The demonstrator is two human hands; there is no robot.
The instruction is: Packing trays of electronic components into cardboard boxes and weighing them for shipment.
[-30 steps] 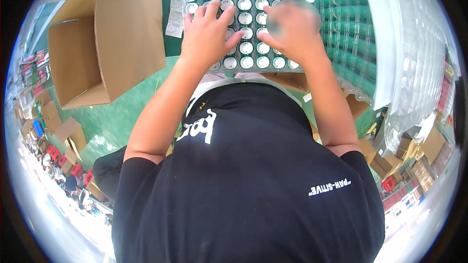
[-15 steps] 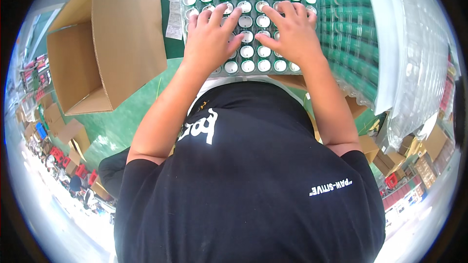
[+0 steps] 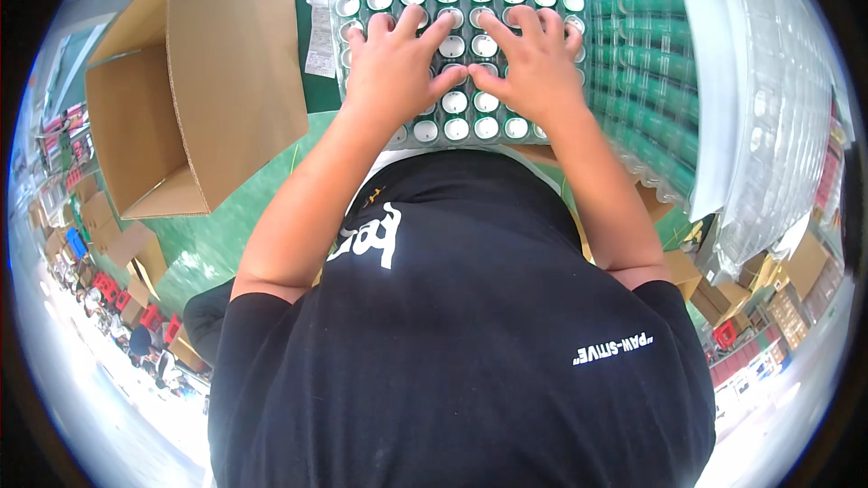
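Note:
A clear plastic tray (image 3: 345, 90) lies in front of me, its pockets filled with rows of small white oval pieces (image 3: 455, 102) ringed in green. My left hand (image 3: 391, 63) rests palm down over the tray's left half, fingers spread and fingertips on the pieces. Over the right half, my right hand (image 3: 538, 63) lies the same way, its fingers apart. Both thumbs point inward and nearly meet at the middle of the tray. Neither hand grasps anything, and the pieces under the palms are hidden.
To the left an open cardboard box (image 3: 240, 81) lies tipped with its mouth outward. A printed paper slip (image 3: 322, 36) sits between box and tray. On the right stands a stack of clear trays (image 3: 646, 72) with green showing through, then more clear plastic trays (image 3: 768, 117).
Both thumbs have come closer together at the middle, and my right hand has shifted slightly left. The tray appears marginally lower and further left in view.

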